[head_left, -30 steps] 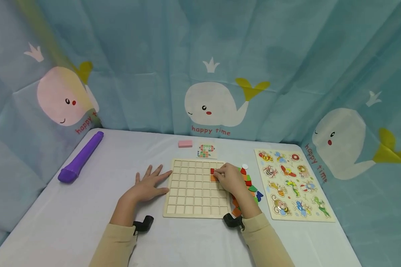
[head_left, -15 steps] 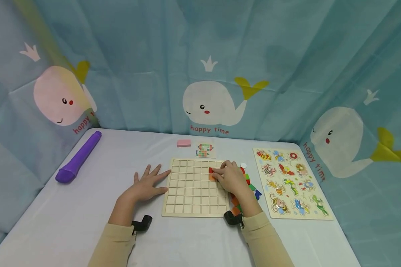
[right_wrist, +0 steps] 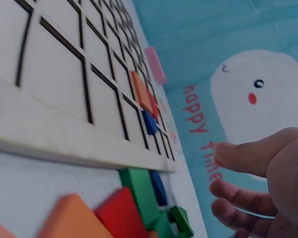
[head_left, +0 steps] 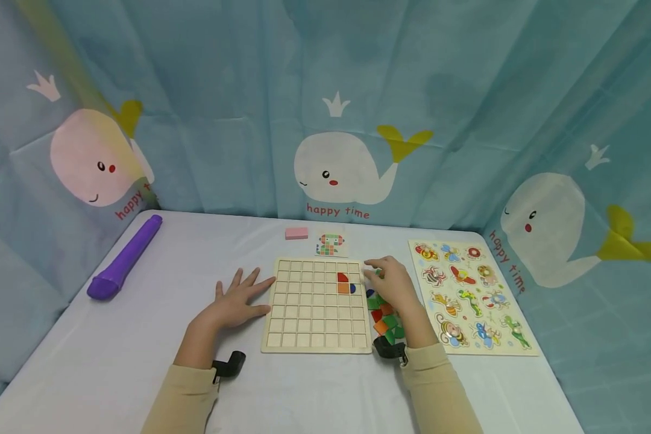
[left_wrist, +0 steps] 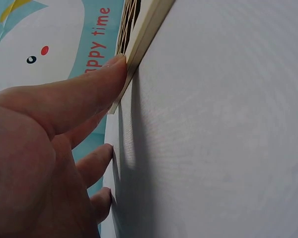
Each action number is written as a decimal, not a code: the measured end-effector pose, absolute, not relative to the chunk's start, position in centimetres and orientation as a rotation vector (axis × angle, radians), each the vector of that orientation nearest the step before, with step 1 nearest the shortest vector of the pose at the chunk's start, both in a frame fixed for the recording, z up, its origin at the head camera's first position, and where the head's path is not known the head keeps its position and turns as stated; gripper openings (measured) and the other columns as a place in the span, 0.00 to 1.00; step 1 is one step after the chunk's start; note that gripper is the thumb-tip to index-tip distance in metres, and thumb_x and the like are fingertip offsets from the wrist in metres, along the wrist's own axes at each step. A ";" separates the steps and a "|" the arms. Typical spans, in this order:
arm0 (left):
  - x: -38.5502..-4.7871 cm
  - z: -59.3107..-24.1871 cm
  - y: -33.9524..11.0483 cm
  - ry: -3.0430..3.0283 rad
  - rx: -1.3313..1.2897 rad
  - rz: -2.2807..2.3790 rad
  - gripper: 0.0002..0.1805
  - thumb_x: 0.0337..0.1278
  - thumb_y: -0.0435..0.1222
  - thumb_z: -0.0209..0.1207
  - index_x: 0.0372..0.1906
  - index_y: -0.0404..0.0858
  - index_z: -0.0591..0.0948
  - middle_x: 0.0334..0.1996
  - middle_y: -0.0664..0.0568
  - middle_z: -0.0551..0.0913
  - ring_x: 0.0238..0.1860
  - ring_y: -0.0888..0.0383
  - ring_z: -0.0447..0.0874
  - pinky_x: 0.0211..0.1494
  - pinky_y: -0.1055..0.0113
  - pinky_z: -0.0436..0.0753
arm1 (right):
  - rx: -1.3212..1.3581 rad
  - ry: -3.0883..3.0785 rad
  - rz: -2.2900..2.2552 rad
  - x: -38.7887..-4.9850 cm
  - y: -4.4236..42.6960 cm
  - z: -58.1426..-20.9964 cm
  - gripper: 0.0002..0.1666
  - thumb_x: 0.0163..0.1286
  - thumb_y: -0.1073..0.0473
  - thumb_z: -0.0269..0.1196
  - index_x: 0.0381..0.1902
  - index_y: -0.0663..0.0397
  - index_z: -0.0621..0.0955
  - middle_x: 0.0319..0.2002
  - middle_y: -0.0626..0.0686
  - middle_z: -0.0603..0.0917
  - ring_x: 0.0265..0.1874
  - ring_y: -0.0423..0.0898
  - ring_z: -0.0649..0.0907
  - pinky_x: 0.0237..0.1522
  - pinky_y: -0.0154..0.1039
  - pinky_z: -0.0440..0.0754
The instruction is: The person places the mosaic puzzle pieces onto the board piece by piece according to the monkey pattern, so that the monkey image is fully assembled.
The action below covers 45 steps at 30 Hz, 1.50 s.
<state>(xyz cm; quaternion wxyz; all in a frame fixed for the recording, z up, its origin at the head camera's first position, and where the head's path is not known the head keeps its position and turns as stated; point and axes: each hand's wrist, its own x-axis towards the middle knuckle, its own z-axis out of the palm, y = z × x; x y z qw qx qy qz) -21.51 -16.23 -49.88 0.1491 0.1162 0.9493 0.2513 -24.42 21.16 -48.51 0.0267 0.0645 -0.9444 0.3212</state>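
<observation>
A wooden grid board (head_left: 317, 313) lies on the table, holding a red piece (head_left: 342, 278), an orange piece (head_left: 343, 288) and a blue piece (head_left: 352, 289) near its upper right. My left hand (head_left: 234, 306) is spread flat at the board's left edge; in the left wrist view its thumb (left_wrist: 97, 88) touches that edge. My right hand (head_left: 395, 286) hovers over the loose coloured pieces (head_left: 385, 310) at the board's right side. In the right wrist view the right hand (right_wrist: 268, 188) has thumb and fingers apart, with nothing between them.
Behind the board lie a pink block (head_left: 296, 233) and a small picture card (head_left: 331, 243). An insect puzzle board (head_left: 469, 301) is at the right, and a purple microphone-shaped object (head_left: 126, 256) at the left. A whale-print curtain (head_left: 222, 150) hangs behind the table.
My right hand has moved right, off the grid to the loose pieces. A blue piece is now visible in the cell beside the orange one. The left hand stays at the board's edge.
</observation>
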 end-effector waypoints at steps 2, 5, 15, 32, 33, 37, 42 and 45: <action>-21.5 -50.0 -16.2 2.730 0.335 0.721 0.40 0.63 0.54 0.63 0.77 0.53 0.65 0.82 0.41 0.47 0.80 0.31 0.30 0.71 0.24 0.26 | 0.183 -2.922 1.009 -24.3 21.7 -48.3 0.21 0.72 0.52 0.65 0.60 0.48 0.84 0.51 0.56 0.84 0.36 0.50 0.82 0.35 0.45 0.82; -21.5 -50.0 -16.2 2.729 0.338 0.723 0.40 0.63 0.54 0.63 0.77 0.53 0.65 0.82 0.41 0.47 0.80 0.31 0.30 0.71 0.24 0.26 | 0.158 -2.920 1.035 -24.1 22.5 -48.1 0.21 0.70 0.53 0.67 0.59 0.49 0.84 0.47 0.55 0.85 0.31 0.48 0.78 0.32 0.42 0.77; -21.5 -50.0 -16.3 2.731 0.344 0.725 0.39 0.63 0.54 0.63 0.77 0.53 0.65 0.82 0.40 0.47 0.80 0.31 0.30 0.71 0.24 0.26 | 0.081 -2.924 1.111 -23.6 24.2 -47.9 0.20 0.70 0.54 0.67 0.58 0.52 0.85 0.46 0.54 0.86 0.35 0.47 0.82 0.33 0.39 0.80; -21.4 -49.8 -16.3 2.727 0.343 0.722 0.39 0.63 0.53 0.62 0.78 0.53 0.64 0.82 0.41 0.47 0.80 0.31 0.30 0.71 0.24 0.26 | -0.052 -2.919 1.050 -24.4 26.1 -49.9 0.18 0.73 0.50 0.64 0.53 0.55 0.86 0.42 0.56 0.88 0.37 0.50 0.83 0.36 0.46 0.81; -21.4 -49.8 -16.3 2.727 0.344 0.721 0.39 0.63 0.53 0.62 0.78 0.53 0.64 0.82 0.40 0.47 0.80 0.31 0.30 0.70 0.24 0.26 | -0.056 -2.920 1.043 -24.5 26.1 -50.1 0.18 0.73 0.51 0.65 0.53 0.55 0.86 0.42 0.56 0.88 0.37 0.51 0.83 0.38 0.47 0.82; -21.5 -49.8 -16.4 2.730 0.346 0.719 0.39 0.63 0.53 0.63 0.78 0.53 0.64 0.82 0.40 0.47 0.80 0.30 0.30 0.70 0.24 0.26 | -0.110 -2.911 1.039 -24.5 26.0 -50.6 0.17 0.71 0.51 0.66 0.48 0.58 0.86 0.40 0.57 0.87 0.38 0.53 0.84 0.42 0.52 0.82; -21.5 -49.9 -16.3 2.727 0.346 0.720 0.39 0.64 0.53 0.62 0.78 0.53 0.64 0.82 0.41 0.47 0.80 0.31 0.30 0.70 0.24 0.26 | -0.171 -2.913 1.036 -24.4 25.9 -50.6 0.17 0.70 0.50 0.67 0.45 0.59 0.85 0.39 0.58 0.87 0.36 0.52 0.83 0.42 0.52 0.82; -21.5 -49.9 -16.4 2.726 0.349 0.720 0.39 0.64 0.53 0.62 0.78 0.53 0.64 0.82 0.41 0.47 0.80 0.31 0.30 0.70 0.24 0.26 | -0.155 -2.935 1.032 -24.5 25.7 -50.5 0.15 0.71 0.51 0.67 0.43 0.58 0.85 0.37 0.56 0.86 0.33 0.50 0.82 0.38 0.48 0.81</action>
